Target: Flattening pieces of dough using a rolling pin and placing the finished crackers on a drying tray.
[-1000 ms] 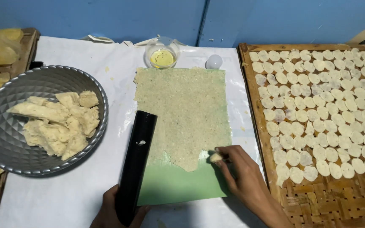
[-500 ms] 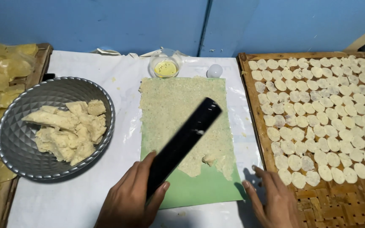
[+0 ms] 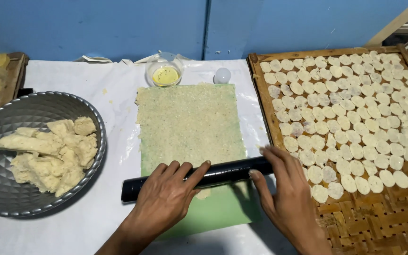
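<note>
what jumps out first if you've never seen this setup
Both hands, left hand and right hand, press a black roller across the near edge of a thin dough sheet on a green mat at centre. Right of it a woven tray carries rows of pale dough discs; left sits a metal bowl of dough chunks.

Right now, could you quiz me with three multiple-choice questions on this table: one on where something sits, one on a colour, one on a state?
1. Where is the metal bowl of dough lumps?
A. left of the green mat
B. on the woven tray
C. behind the glass cup

2. What colour is the roller?
A. white
B. black
C. red

3. How is the roller held?
A. left hand only
B. lying untouched
C. under both hands

Answers: 1 A, it sits left of the green mat. 2 B, it looks black. 3 C, left hand and right hand both rest on it.
</note>
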